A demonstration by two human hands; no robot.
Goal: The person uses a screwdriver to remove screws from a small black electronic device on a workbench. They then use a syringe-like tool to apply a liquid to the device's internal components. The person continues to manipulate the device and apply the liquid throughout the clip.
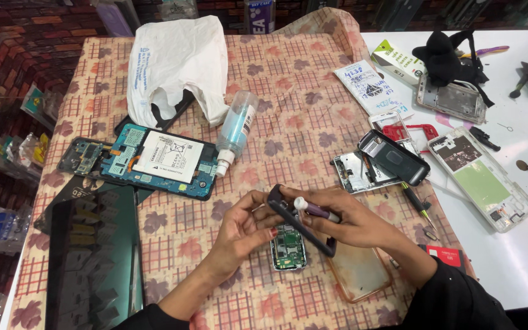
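At the table's [264, 79] six o'clock, the left hand [242, 226] gripped a dark plastic phone frame [300, 223] above a small green circuit board [288, 247]. The right hand [352, 220] pinched a purple-handled screwdriver [316, 209] there; unscrewing seemed underway, needing steady aim.

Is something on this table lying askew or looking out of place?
Yes. The clear plastic bottle lies tipped on its side, its nozzle resting against the opened tablet. A white plastic bag sits crumpled, partly covering a dark device. Nothing looks spilled.
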